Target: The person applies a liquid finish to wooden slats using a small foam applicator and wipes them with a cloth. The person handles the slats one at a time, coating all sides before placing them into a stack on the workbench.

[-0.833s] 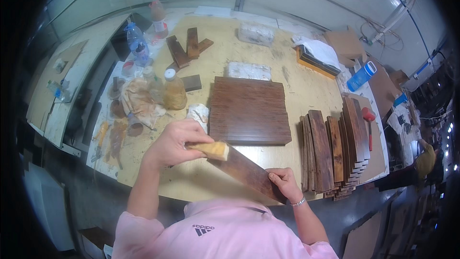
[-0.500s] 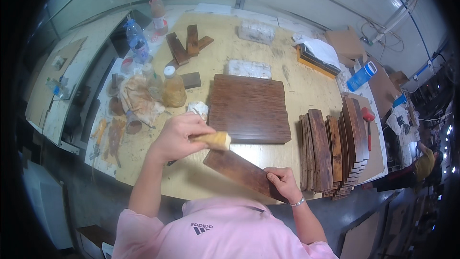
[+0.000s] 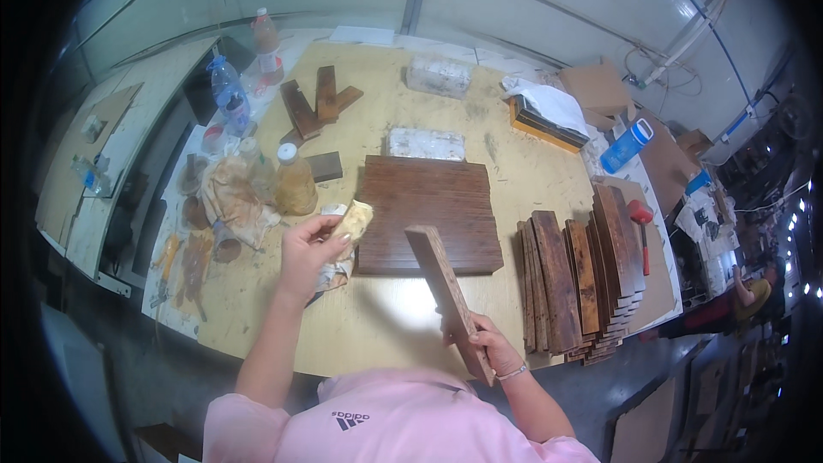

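Observation:
Between the thumb and fingers of my left hand is a yellowish sponge, raised near the left side of a neat block of dark brown wooden strips. My right hand grips a brown wooden plank by its near end. The plank stands tilted on edge, its narrow side turned up, apart from the sponge. A crumpled white cloth lies beside my left hand. Close by on the left stands a white-capped bottle of amber liquid.
Stacked wooden planks stand at the right, beside a red-headed tool. A blue bottle is behind them. Wrapped white blocks and loose planks lie farther back. Stained rags and cups crowd the left. Another person is at far right.
The plank has turned from lying face up to standing on edge, its far end swung right. My left hand has lifted the sponge off the plank, moving up and left.

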Demonstrator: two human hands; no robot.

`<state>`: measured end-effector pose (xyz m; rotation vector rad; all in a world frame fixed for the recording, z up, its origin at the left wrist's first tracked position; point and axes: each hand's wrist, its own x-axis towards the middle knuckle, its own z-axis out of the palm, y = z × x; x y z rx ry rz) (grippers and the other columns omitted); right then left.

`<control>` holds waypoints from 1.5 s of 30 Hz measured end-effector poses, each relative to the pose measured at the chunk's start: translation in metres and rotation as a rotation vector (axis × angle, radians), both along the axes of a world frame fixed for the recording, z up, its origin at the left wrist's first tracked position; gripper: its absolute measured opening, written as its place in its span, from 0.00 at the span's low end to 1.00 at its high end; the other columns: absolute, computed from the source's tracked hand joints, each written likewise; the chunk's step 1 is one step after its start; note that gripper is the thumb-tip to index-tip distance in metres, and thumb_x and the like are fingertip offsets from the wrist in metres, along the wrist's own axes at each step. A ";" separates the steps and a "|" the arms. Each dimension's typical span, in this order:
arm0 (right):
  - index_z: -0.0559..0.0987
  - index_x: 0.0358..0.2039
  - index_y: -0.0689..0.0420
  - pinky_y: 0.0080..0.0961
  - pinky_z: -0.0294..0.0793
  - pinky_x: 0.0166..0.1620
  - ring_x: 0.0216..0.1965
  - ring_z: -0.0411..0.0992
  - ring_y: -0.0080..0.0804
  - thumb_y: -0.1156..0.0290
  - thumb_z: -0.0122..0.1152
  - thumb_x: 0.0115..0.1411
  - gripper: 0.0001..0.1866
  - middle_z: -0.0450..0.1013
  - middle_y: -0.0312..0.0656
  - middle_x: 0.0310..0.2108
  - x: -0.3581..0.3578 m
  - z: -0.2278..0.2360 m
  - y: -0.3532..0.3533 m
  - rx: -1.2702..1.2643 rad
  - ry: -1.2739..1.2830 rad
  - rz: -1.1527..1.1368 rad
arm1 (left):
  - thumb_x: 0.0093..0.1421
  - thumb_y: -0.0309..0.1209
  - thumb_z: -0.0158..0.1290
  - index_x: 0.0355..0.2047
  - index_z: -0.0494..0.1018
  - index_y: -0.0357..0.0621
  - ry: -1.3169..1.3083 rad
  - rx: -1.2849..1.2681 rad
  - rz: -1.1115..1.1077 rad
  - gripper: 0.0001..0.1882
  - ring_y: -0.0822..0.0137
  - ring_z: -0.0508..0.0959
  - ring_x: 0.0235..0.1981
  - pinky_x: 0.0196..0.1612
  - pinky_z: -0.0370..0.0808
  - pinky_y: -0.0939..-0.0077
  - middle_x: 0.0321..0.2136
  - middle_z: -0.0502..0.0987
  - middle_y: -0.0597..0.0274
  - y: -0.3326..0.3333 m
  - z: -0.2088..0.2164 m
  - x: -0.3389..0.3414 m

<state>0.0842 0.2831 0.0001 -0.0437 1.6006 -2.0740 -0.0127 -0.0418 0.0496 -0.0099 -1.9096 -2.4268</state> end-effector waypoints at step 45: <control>0.61 0.65 0.65 0.49 0.74 0.52 0.46 0.73 0.43 0.54 0.37 0.61 0.36 0.72 0.53 0.48 -0.044 -0.014 -0.013 -0.716 -0.346 -0.111 | 0.50 0.17 0.54 0.43 0.79 0.40 0.236 -0.598 0.121 0.19 0.58 0.78 0.43 0.46 0.74 0.68 0.36 0.77 0.54 0.006 -0.068 -0.050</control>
